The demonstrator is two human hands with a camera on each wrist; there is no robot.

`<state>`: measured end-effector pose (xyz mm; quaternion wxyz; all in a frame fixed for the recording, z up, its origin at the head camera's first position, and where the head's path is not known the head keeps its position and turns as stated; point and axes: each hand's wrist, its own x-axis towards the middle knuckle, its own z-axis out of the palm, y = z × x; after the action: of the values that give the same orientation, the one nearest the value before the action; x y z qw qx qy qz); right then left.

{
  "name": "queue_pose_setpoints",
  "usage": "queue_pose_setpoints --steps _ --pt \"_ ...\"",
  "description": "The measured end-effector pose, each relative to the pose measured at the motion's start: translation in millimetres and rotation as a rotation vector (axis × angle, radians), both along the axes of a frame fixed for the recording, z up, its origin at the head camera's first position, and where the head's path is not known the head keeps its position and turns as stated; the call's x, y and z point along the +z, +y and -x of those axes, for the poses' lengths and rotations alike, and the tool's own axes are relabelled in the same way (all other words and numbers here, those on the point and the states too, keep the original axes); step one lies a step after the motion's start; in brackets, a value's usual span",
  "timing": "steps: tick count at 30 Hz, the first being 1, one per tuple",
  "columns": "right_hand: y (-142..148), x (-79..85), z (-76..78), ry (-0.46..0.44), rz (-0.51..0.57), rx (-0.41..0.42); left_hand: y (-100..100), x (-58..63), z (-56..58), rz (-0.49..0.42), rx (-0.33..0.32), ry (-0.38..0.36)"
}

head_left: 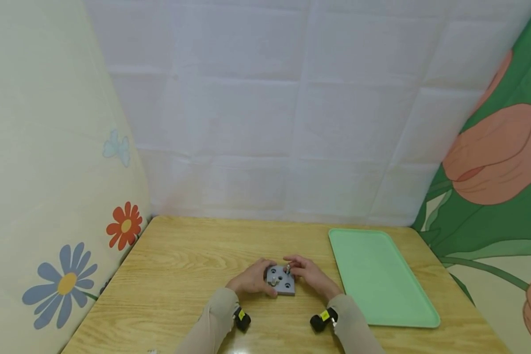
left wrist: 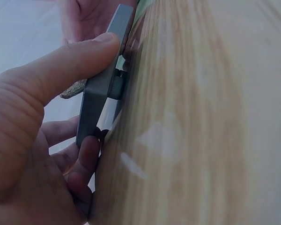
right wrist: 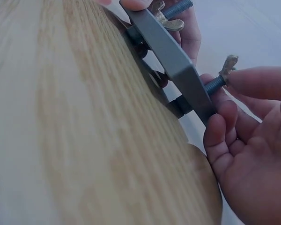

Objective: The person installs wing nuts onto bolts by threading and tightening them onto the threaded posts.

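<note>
A square grey metal plate point(head_left: 281, 289) with several holes lies just over the wooden table in front of me. Two bolts pass through it, their dark heads point(right wrist: 181, 107) underneath, close to the tabletop. My left hand point(head_left: 251, 279) grips the plate's left side, thumb point(left wrist: 91, 56) on top and fingers curled under the edge. One brass wing nut point(right wrist: 171, 23) sits on the bolt nearer that hand. With its fingertips, my right hand point(head_left: 311, 275) pinches a second wing nut point(right wrist: 229, 65) high on the other bolt's thread. Its lower fingers point(right wrist: 215, 133) rest against the plate's edge.
A light green tray point(head_left: 380, 275) lies to the right of my right hand. The wooden table point(head_left: 194, 255) extends around the plate. A small pale object point(head_left: 152, 351) shows at the near edge, left of my left arm. A white cloth point(head_left: 248, 123) hangs behind.
</note>
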<state>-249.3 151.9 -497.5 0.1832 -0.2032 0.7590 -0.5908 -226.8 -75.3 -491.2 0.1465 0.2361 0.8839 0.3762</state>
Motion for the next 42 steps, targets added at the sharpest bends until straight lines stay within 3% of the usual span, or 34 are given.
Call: queue_pose_setpoints --steps 5,10,13,17,22,29,42 --pt "0.1 -1.2 1.2 -0.002 0.011 0.021 0.1 0.4 0.5 -0.012 0.017 -0.019" --pt "-2.4 16.6 -9.7 0.017 0.003 0.017 0.7 1.3 0.6 -0.018 0.032 -0.040" --pt "-3.0 11.5 -8.2 0.037 -0.030 -0.020 1.2 1.2 0.3 -0.014 0.035 -0.038" --pt "-2.9 -7.8 1.2 0.039 -0.054 -0.072 1.2 1.6 -0.4 -0.018 0.031 -0.038" --pt "-2.6 -6.6 1.1 0.037 -0.026 -0.060 0.7 1.8 -0.8 -0.033 0.022 -0.035" --pt "-1.4 -3.0 1.1 -0.065 0.079 -0.042 0.4 1.2 -0.4 -0.021 0.027 -0.033" --pt "0.4 -5.2 1.3 0.002 0.024 -0.006 0.7 3.0 -0.9 -0.019 0.032 -0.039"
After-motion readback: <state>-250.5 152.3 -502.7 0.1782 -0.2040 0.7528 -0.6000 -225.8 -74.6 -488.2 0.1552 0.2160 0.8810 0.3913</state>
